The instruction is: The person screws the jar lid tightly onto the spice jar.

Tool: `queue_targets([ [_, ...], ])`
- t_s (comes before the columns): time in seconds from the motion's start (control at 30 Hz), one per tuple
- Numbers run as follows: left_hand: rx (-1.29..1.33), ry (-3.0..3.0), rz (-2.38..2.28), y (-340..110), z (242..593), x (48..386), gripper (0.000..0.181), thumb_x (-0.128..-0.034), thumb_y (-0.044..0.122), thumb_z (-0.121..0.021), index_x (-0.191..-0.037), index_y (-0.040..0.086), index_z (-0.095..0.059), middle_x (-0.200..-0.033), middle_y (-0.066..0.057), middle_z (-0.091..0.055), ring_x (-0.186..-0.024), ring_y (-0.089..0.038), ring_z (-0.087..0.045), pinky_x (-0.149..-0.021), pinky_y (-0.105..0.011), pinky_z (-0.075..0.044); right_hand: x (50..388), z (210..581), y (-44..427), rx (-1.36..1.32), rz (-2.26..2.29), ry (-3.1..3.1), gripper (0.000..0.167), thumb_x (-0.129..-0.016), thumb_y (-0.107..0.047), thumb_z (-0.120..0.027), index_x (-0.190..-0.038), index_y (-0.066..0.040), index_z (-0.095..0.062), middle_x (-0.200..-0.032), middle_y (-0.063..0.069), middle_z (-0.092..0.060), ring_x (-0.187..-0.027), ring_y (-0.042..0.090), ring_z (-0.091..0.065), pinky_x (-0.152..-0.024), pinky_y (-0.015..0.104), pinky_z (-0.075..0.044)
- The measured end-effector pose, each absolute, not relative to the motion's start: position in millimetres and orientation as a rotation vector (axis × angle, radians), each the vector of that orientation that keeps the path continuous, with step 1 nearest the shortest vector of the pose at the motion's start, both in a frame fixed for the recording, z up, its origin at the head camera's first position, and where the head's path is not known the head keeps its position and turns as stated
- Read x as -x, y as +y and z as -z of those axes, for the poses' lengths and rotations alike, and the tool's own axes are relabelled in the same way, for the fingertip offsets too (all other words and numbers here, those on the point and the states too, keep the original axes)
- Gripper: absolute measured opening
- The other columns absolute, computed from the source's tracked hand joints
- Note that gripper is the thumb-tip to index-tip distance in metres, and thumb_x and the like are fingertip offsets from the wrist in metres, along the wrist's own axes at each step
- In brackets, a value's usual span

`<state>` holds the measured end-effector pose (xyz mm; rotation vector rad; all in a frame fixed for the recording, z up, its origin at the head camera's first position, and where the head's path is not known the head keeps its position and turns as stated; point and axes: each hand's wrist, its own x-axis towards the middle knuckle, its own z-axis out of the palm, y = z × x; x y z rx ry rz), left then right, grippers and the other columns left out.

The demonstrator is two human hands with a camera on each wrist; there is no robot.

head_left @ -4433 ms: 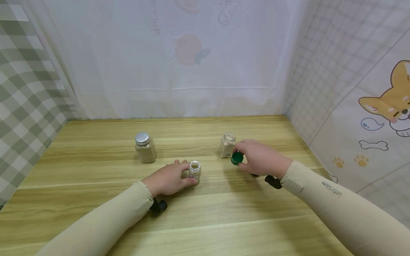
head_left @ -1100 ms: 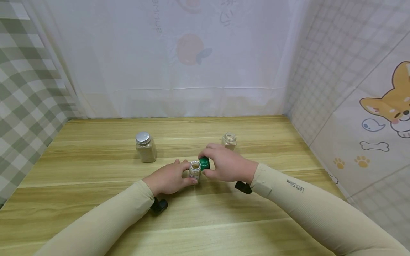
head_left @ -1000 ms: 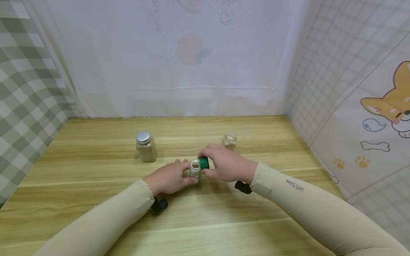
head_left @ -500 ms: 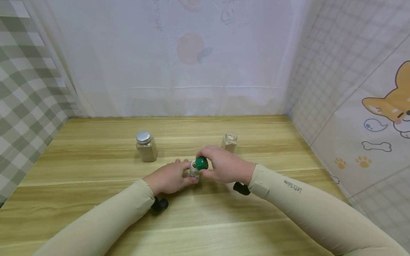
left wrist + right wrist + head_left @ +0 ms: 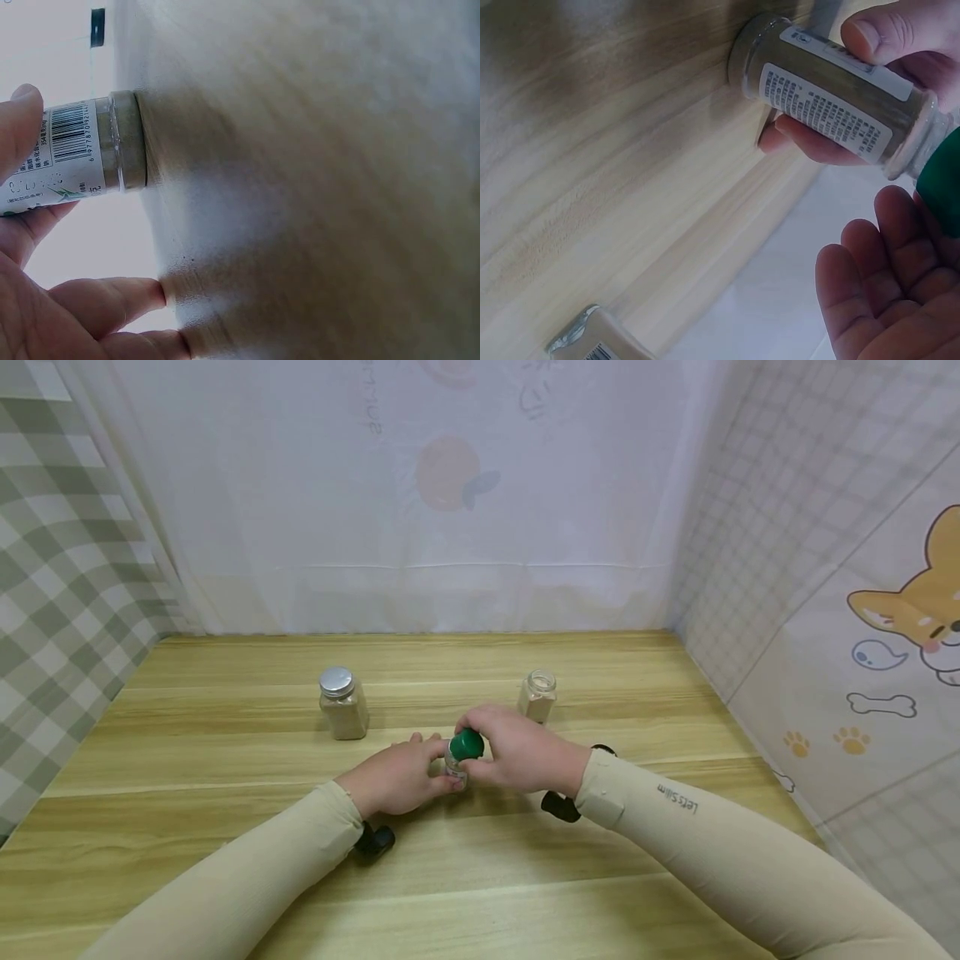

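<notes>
A small labelled glass jar (image 5: 456,774) stands upright on the table, filled with brownish powder in the right wrist view. My left hand (image 5: 400,775) grips it between thumb and index finger; two other fingertips touch the table in the left wrist view. My right hand (image 5: 521,750) pinches a green cap (image 5: 467,744) at the jar's mouth, slightly tilted in the head view. In the right wrist view the cap (image 5: 942,184) meets the neck of the jar (image 5: 825,94). Whether the threads are engaged, I cannot tell.
A square jar with a silver lid (image 5: 344,703) stands at the left. Behind my right hand is an uncapped jar (image 5: 537,695) of pale powder. The wooden table (image 5: 480,877) ends at a white curtain (image 5: 300,510), with patterned sheets on both sides.
My right hand has brought the green cap left from beside the uncapped jar, tipping it over the small jar's mouth, which is now covered. My left hand has stayed in place.
</notes>
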<state>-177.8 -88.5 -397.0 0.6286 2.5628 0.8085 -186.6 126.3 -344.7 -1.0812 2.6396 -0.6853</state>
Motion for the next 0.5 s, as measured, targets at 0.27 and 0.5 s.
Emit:
queue_targets([
  [0.27, -0.64, 2.572, -0.801, -88.2, 397.7, 178.0, 0.03, -0.101, 0.047, -0.07, -0.129, 0.036, -0.065, -0.153, -0.015, -0.058, -0.149, -0.06, -0.034, -0.123, -0.069, -0.029, 186.8, 347.1, 124.9, 1.095, 0.71, 2.641, 0.018, -0.097, -0.017, -0.071, -0.111, -0.008, -0.064, -0.098, -0.001, -0.064, -0.093, 0.026, -0.063, -0.083, 0.031, -0.051],
  [0.5, -0.636, 2.577, -0.795, -89.2, 398.7, 178.4, 0.032, -0.1006, 0.048, -0.07, -0.13, 0.036, -0.065, -0.154, -0.015, -0.057, -0.149, -0.06, -0.035, -0.122, -0.068, -0.032, 186.5, 346.3, 124.2, 1.114, 0.672, 2.668, 0.017, -0.098, -0.019, -0.072, -0.109, -0.009, -0.064, -0.095, -0.002, -0.062, -0.089, 0.024, -0.061, -0.08, 0.03, -0.05],
])
